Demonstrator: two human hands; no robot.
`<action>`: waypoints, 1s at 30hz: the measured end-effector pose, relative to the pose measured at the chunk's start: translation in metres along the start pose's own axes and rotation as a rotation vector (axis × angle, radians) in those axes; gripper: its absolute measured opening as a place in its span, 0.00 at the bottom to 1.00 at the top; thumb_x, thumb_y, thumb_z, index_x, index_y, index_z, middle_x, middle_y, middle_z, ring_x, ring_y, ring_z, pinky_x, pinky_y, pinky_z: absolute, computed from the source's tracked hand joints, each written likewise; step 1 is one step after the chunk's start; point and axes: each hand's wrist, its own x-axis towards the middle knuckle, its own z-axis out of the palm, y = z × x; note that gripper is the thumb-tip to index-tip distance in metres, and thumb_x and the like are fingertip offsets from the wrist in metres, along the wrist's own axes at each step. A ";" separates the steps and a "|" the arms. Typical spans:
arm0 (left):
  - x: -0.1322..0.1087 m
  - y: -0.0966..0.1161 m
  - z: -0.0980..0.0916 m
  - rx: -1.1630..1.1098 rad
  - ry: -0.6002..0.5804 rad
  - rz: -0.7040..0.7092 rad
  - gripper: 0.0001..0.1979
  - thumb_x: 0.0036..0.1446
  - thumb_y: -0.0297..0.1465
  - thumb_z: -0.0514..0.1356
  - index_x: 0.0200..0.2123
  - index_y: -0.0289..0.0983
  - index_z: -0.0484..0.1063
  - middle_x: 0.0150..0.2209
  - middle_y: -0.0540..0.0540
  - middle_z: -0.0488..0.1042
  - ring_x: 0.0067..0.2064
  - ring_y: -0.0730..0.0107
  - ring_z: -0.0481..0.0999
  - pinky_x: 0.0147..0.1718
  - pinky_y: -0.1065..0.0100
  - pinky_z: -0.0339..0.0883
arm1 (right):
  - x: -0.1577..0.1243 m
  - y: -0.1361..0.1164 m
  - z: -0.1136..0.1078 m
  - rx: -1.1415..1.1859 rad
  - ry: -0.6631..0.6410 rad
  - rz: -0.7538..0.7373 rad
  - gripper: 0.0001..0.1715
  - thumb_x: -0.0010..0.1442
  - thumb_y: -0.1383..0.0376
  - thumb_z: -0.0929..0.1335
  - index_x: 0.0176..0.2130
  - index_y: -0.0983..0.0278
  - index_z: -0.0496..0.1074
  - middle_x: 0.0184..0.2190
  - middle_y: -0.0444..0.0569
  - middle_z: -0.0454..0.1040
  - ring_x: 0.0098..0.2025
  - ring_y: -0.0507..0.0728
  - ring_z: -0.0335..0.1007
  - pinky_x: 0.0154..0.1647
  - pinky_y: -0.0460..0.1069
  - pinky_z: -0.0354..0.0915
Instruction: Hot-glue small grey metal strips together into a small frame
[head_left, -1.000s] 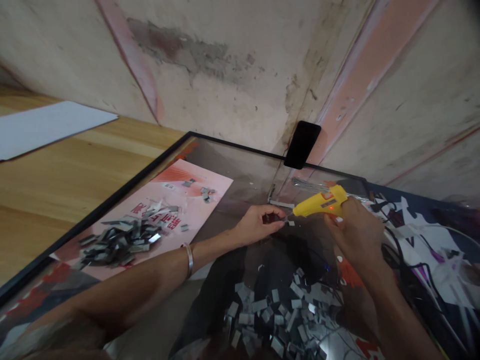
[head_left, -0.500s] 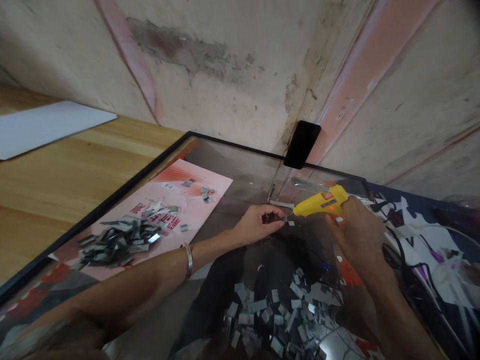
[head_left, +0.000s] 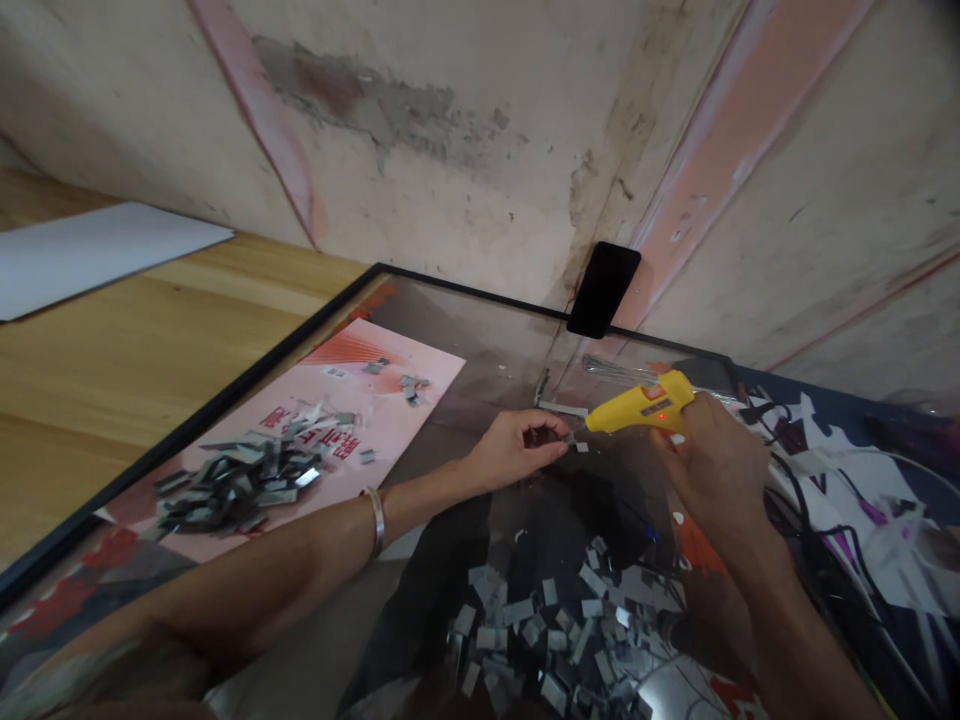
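My right hand (head_left: pixel 712 465) grips a yellow glue gun (head_left: pixel 637 407) whose nozzle points left, its tip nearly touching my left fingers. My left hand (head_left: pixel 517 448) is pinched round a small dark piece (head_left: pixel 541 437) held just above the glass sheet (head_left: pixel 480 340). A silver bangle (head_left: pixel 377 518) circles my left wrist. A tiny grey bit (head_left: pixel 582 447) lies on the glass under the nozzle.
A heap of grey clips (head_left: pixel 562 640) lies in front of me, and another heap (head_left: pixel 240 480) sits on a pink printed sheet (head_left: pixel 375 385) at the left. A black phone (head_left: pixel 603 290) leans against the wall. Dark cables (head_left: pixel 840 500) tangle at the right. A wooden floor (head_left: pixel 112 350) and a white board (head_left: pixel 90 250) lie far left.
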 end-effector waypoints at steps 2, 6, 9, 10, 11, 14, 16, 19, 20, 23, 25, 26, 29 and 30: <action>0.000 0.000 0.000 -0.006 0.003 0.001 0.14 0.51 0.35 0.62 0.39 0.32 0.75 0.28 0.48 0.72 0.27 0.78 0.65 0.27 0.73 0.58 | 0.000 0.001 0.001 -0.003 0.004 0.004 0.09 0.56 0.61 0.64 0.35 0.65 0.64 0.31 0.50 0.69 0.33 0.57 0.64 0.27 0.49 0.49; 0.000 0.000 0.000 -0.002 0.003 0.000 0.14 0.51 0.35 0.62 0.39 0.32 0.74 0.28 0.48 0.72 0.26 0.78 0.64 0.26 0.74 0.58 | 0.000 0.002 0.001 0.001 0.003 0.002 0.10 0.56 0.61 0.64 0.36 0.66 0.64 0.32 0.51 0.69 0.33 0.57 0.65 0.27 0.49 0.49; -0.001 0.001 0.000 0.001 0.002 0.004 0.14 0.51 0.35 0.62 0.39 0.32 0.75 0.28 0.48 0.72 0.26 0.78 0.64 0.26 0.74 0.57 | 0.000 0.001 0.000 0.012 -0.004 0.004 0.09 0.57 0.61 0.64 0.35 0.65 0.64 0.32 0.51 0.69 0.33 0.57 0.64 0.27 0.49 0.49; 0.000 0.001 -0.001 0.000 -0.001 0.005 0.13 0.51 0.35 0.61 0.38 0.32 0.75 0.28 0.48 0.72 0.26 0.78 0.64 0.26 0.74 0.58 | 0.000 0.001 0.000 0.014 -0.006 0.003 0.09 0.57 0.61 0.64 0.35 0.65 0.64 0.32 0.51 0.69 0.33 0.57 0.64 0.27 0.49 0.49; 0.000 0.001 0.000 0.001 -0.002 0.004 0.14 0.51 0.35 0.61 0.38 0.32 0.75 0.28 0.48 0.72 0.27 0.77 0.64 0.26 0.73 0.58 | 0.000 0.001 -0.001 0.014 -0.007 0.003 0.09 0.57 0.61 0.64 0.35 0.65 0.64 0.32 0.51 0.69 0.33 0.57 0.64 0.26 0.49 0.49; 0.000 0.000 0.000 0.019 0.004 -0.003 0.14 0.51 0.35 0.61 0.38 0.33 0.75 0.28 0.48 0.73 0.27 0.77 0.64 0.26 0.73 0.58 | 0.000 0.000 -0.001 0.005 -0.009 0.005 0.09 0.57 0.61 0.64 0.35 0.65 0.63 0.31 0.51 0.68 0.33 0.58 0.64 0.26 0.49 0.49; 0.000 0.000 0.000 0.030 0.009 -0.004 0.14 0.51 0.35 0.62 0.38 0.33 0.75 0.28 0.48 0.72 0.27 0.77 0.64 0.26 0.73 0.58 | 0.000 0.000 -0.001 -0.005 -0.015 0.007 0.09 0.57 0.61 0.64 0.36 0.65 0.63 0.31 0.51 0.68 0.33 0.58 0.64 0.26 0.49 0.48; 0.000 0.001 0.000 0.015 0.003 -0.001 0.14 0.51 0.35 0.62 0.38 0.33 0.75 0.28 0.49 0.72 0.26 0.78 0.63 0.26 0.74 0.57 | 0.000 0.001 -0.001 -0.003 -0.014 0.008 0.10 0.57 0.61 0.63 0.36 0.65 0.63 0.32 0.51 0.69 0.33 0.58 0.64 0.27 0.49 0.49; 0.000 0.001 0.000 0.005 0.001 -0.003 0.14 0.51 0.35 0.62 0.38 0.32 0.75 0.28 0.49 0.72 0.26 0.78 0.63 0.26 0.74 0.57 | 0.000 0.001 0.000 0.001 -0.011 0.009 0.10 0.57 0.61 0.63 0.36 0.65 0.63 0.32 0.52 0.69 0.33 0.58 0.65 0.27 0.49 0.49; 0.000 0.003 0.000 -0.012 -0.004 -0.013 0.15 0.51 0.35 0.62 0.39 0.32 0.75 0.28 0.49 0.72 0.26 0.78 0.64 0.26 0.74 0.58 | 0.000 0.001 0.000 0.023 0.000 0.019 0.10 0.57 0.61 0.63 0.36 0.65 0.63 0.33 0.52 0.69 0.34 0.58 0.65 0.28 0.49 0.49; 0.000 0.004 0.000 -0.008 -0.003 -0.019 0.14 0.51 0.35 0.62 0.39 0.32 0.75 0.29 0.48 0.72 0.27 0.78 0.64 0.26 0.74 0.58 | -0.001 0.001 0.000 0.039 0.005 0.024 0.10 0.57 0.60 0.63 0.36 0.65 0.63 0.33 0.52 0.70 0.33 0.58 0.65 0.27 0.49 0.49; 0.000 0.004 0.000 -0.004 -0.004 -0.023 0.14 0.51 0.35 0.62 0.39 0.32 0.75 0.29 0.48 0.72 0.27 0.78 0.64 0.26 0.73 0.58 | -0.001 0.000 0.001 0.042 0.006 0.024 0.10 0.57 0.60 0.63 0.36 0.65 0.63 0.32 0.52 0.70 0.34 0.58 0.65 0.27 0.49 0.49; 0.000 0.003 0.000 0.003 -0.005 -0.027 0.14 0.51 0.35 0.62 0.39 0.32 0.75 0.29 0.48 0.73 0.27 0.78 0.64 0.26 0.73 0.58 | -0.001 -0.001 0.001 0.031 0.003 0.020 0.10 0.57 0.60 0.63 0.35 0.65 0.63 0.32 0.51 0.69 0.33 0.58 0.65 0.27 0.49 0.49; 0.000 0.003 0.000 0.003 -0.004 -0.026 0.14 0.51 0.35 0.61 0.38 0.32 0.75 0.29 0.48 0.73 0.27 0.78 0.64 0.26 0.73 0.58 | -0.001 -0.001 0.000 0.025 0.003 0.018 0.09 0.57 0.60 0.63 0.35 0.65 0.63 0.31 0.51 0.69 0.33 0.58 0.65 0.27 0.49 0.49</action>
